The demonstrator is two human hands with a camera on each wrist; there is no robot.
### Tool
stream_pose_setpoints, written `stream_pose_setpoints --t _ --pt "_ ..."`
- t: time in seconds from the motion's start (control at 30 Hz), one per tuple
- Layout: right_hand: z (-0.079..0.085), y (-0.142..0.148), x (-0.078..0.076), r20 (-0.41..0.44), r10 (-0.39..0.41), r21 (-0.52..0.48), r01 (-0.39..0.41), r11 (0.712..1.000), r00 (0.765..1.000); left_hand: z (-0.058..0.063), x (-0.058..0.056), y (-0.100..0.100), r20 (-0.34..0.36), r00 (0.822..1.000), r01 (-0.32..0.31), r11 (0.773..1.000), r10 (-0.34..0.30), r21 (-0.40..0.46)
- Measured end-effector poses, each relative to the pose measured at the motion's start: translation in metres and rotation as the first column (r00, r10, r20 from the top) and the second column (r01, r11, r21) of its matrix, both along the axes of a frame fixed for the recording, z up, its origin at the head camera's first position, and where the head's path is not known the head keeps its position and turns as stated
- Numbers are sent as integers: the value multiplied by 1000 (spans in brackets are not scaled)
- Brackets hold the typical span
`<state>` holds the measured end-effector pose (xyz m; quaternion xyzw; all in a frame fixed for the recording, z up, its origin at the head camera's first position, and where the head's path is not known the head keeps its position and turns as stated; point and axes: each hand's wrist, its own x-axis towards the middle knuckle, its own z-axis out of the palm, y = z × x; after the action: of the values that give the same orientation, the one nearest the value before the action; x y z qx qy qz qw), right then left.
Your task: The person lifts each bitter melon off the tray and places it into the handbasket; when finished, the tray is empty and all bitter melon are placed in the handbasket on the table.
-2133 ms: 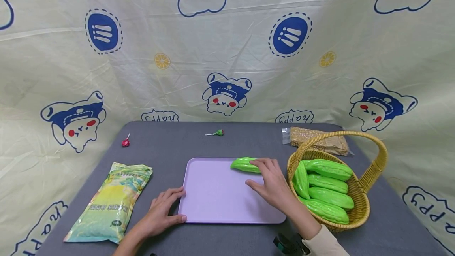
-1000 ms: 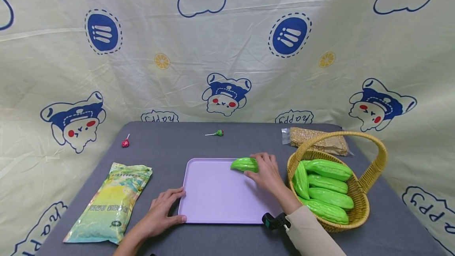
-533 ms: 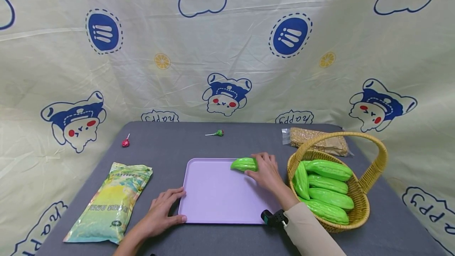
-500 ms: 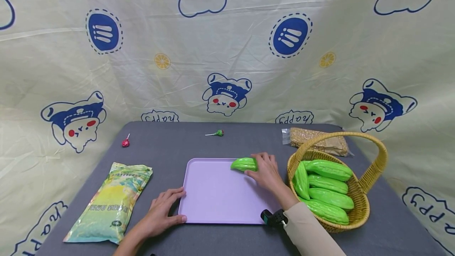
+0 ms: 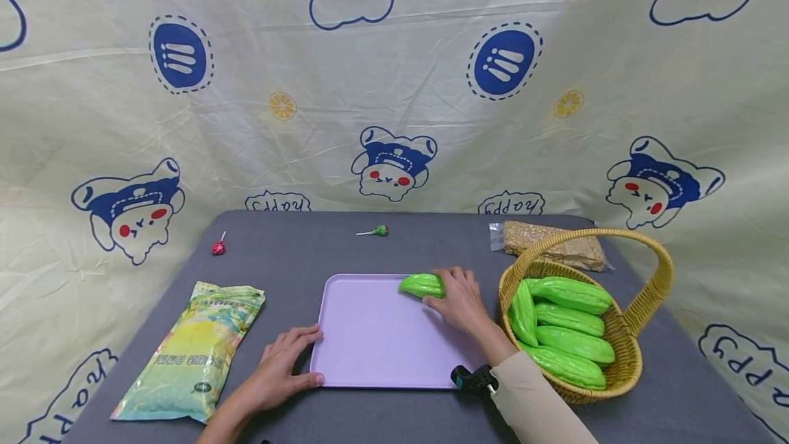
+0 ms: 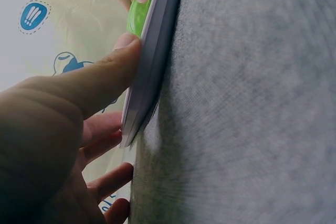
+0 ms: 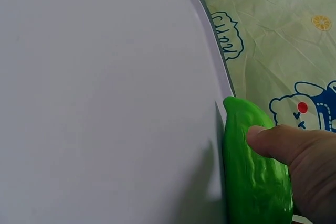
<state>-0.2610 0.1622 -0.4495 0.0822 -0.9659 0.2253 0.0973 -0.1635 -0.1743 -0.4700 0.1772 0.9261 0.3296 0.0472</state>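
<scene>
Since the earliest frame the right hand (image 5: 459, 300) has been drawn a little toward the upper edge of the tray (image 5: 370, 355) and closed further round the green gourd (image 5: 421, 284), while the left hand (image 5: 280, 365) has stayed where it was. The gourd is seen lying at the tray's upper right corner in the head view, its long axis running left to right along the far rim, its right end covered by the right hand's curled fingers and thumb. The left hand is rested flat, fingers straight, against the tray's lower left corner, well apart from the gourd. The right hand is thus much the nearer. More gourds are held in the basket (image 5: 635, 362) just right of the tray on the counter (image 5: 296, 252).
</scene>
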Motion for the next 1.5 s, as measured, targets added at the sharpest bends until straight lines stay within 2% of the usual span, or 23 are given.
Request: stream_pose_setpoints --t 0.27,0.83,1.07,1.3,1.5 --pt "-1 -2 3 -11 8 8 -8 1000 1000 0 1 0 -21 1000 2 1000 -1 17" --pt "-2 -4 5 -62 36 -12 -36 999 997 0 1 0 -1 1000 5 1000 -5 14" --pt "-2 -4 7 -75 39 -4 -39 999 996 1 1 0 -15 1000 8 1000 -8 14" --pt "3 -5 10 -85 47 -13 -49 999 995 1 1 0 -13 1000 6 1000 -6 14" --pt "14 -8 17 -92 58 -18 -60 998 994 1 1 0 0 1000 1 1000 -1 15"
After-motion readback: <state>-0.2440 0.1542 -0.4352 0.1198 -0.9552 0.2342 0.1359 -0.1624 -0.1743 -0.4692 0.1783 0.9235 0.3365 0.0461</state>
